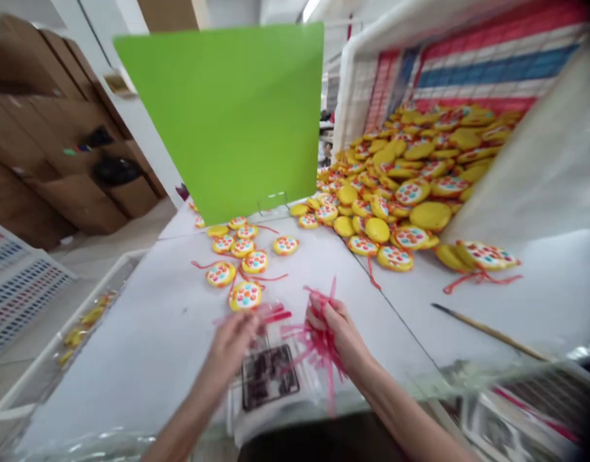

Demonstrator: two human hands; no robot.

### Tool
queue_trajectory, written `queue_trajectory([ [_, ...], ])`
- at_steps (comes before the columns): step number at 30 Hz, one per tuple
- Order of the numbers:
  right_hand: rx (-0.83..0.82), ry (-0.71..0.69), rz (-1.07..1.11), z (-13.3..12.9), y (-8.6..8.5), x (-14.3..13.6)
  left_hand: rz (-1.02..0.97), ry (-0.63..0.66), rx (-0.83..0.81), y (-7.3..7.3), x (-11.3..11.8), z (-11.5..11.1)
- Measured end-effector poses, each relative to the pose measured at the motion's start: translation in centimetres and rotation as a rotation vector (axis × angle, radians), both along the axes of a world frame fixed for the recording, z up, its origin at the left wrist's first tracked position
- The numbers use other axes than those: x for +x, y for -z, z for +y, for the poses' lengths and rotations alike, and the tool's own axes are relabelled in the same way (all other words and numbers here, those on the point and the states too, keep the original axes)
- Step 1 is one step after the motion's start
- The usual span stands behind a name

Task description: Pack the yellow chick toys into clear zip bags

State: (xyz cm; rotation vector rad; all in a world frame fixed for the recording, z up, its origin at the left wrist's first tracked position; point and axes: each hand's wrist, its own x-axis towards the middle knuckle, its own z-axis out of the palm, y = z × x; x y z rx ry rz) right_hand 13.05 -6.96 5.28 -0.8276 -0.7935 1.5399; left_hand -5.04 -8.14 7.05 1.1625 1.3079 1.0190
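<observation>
My right hand (330, 324) is closed round a bundle of pink strips (323, 353), whose ends fan out on several sides. To its left, my left hand (239, 333) is blurred, its fingers bent beside a few short pink strips (275, 313); whether it grips them is hard to tell. Between and below the hands lies a dark rectangular object with a black frame (270, 377). Just beyond my left hand are several round yellow pieces with coloured dots (246, 295), some with red strings.
A large pile of yellow pieces (391, 173) spills from a white basket (347, 90) at right. A green board (227, 122) stands at the back. A thin brush-like stick (492, 332) lies right. Cartons (78, 199) and a tray (39, 385) are left.
</observation>
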Motion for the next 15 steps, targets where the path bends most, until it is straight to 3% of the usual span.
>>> queue_trajectory([
  [3, -0.064, -0.127, 0.146, -0.1, -1.4, -0.7, -0.216, -0.245, 0.063, -1.4, -1.3, 1.5],
  [5, -0.066, -0.204, 0.188, -0.4, -2.0, -1.4, -0.323, -0.299, 0.020, -1.9, -0.5, 1.4],
  [7, -0.049, -0.251, 0.188, -0.6, -2.1, -2.1, -0.420, -0.227, -0.115, -1.7, 1.2, 0.6],
  [11, 0.052, -0.191, -0.006, -0.8, -1.3, -3.4, -0.818, 0.136, -0.584, -0.1, 4.3, -1.7],
  [13, 0.167, -0.113, -0.226, -1.1, -0.6, -3.9, -0.967, 0.138, -0.653, 0.6, 4.9, -2.6],
  [15, 0.337, -0.101, -0.515, -1.6, 0.1, -4.2, -1.107, 0.007, -0.628, 1.0, 4.9, -3.2],
])
